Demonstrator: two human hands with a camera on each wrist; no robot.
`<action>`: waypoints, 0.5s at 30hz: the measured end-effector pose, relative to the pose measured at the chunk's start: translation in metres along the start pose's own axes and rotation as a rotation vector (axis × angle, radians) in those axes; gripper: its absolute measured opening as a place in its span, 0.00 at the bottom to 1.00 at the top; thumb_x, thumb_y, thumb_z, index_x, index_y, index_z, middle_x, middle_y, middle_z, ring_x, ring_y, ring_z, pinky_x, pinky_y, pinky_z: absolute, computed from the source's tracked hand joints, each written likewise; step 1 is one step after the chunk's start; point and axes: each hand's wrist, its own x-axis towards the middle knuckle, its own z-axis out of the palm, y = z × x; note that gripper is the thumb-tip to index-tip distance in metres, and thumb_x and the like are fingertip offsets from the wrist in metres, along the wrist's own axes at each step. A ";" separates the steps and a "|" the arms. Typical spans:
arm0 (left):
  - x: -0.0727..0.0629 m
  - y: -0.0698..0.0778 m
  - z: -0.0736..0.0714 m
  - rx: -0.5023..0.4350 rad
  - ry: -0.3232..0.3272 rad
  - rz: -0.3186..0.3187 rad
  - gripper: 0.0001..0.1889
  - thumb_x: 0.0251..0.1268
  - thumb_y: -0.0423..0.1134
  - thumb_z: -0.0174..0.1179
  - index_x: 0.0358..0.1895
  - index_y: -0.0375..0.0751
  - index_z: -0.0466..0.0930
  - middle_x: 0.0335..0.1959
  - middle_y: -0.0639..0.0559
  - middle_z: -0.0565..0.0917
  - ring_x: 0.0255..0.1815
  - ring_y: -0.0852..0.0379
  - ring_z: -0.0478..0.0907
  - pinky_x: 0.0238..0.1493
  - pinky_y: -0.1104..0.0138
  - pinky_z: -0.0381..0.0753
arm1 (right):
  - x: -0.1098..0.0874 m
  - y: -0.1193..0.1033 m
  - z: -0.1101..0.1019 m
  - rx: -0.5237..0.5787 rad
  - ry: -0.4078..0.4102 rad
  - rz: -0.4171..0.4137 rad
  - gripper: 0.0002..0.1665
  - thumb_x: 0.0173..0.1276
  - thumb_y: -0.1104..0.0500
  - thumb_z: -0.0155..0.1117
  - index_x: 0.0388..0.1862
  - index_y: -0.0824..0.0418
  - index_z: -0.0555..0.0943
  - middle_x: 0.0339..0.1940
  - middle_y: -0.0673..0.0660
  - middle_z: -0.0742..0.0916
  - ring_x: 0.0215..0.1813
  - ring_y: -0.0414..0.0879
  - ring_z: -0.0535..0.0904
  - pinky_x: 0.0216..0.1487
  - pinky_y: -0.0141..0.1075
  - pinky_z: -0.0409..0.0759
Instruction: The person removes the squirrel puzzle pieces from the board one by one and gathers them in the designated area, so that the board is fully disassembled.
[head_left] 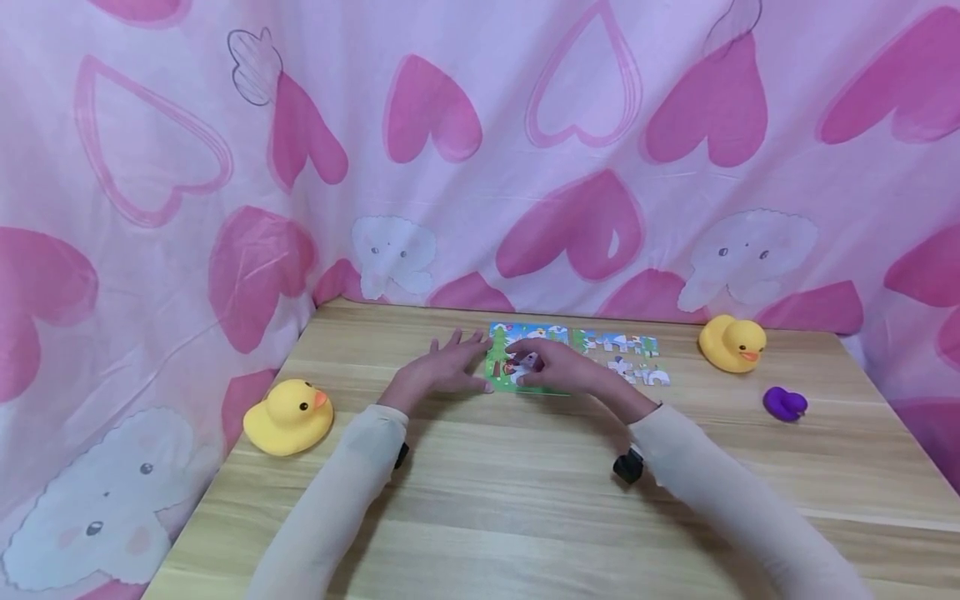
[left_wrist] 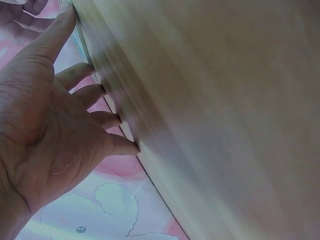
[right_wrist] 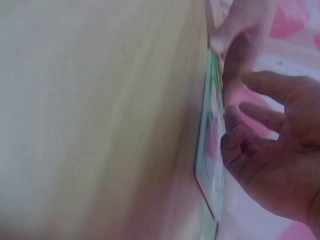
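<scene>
Cropped sleeves (head_left: pixel 322 508) reach forward; hands (head_left: pixel 448 365) (head_left: pixel 561 367), thumbs parted from fingers, partly mask the puzzle (head_left: pixel 518 364).

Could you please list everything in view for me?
Table: one, light brown, lower half of head view
Cloth: count unclear, pink with hearts, behind the table
Puzzle board: one, multicoloured, on the table
Loose puzzle pieces: several, multicoloured, right of the board
Yellow ducks: two, yellow, table's left and right
Purple duck: one, purple, table's right
Sleeves: two, cream, foreground
Wrist devices: two, black, one by each sleeve
Left hand: one, bare, at board's left edge
Right hand: one, bare, over board
</scene>
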 end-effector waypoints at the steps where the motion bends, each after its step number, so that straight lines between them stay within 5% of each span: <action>1: 0.000 0.000 0.000 0.002 0.001 -0.002 0.48 0.71 0.59 0.67 0.87 0.54 0.52 0.91 0.48 0.43 0.90 0.36 0.29 0.85 0.31 0.28 | 0.001 -0.002 0.003 0.009 0.002 0.002 0.35 0.74 0.59 0.70 0.78 0.60 0.73 0.67 0.62 0.85 0.58 0.53 0.85 0.60 0.47 0.87; 15: 0.003 0.000 0.000 0.021 0.000 -0.005 0.48 0.71 0.60 0.66 0.87 0.54 0.52 0.91 0.47 0.44 0.90 0.35 0.30 0.85 0.31 0.29 | 0.010 -0.009 0.023 0.032 0.145 0.127 0.42 0.66 0.64 0.75 0.78 0.61 0.70 0.57 0.57 0.86 0.51 0.48 0.82 0.54 0.40 0.85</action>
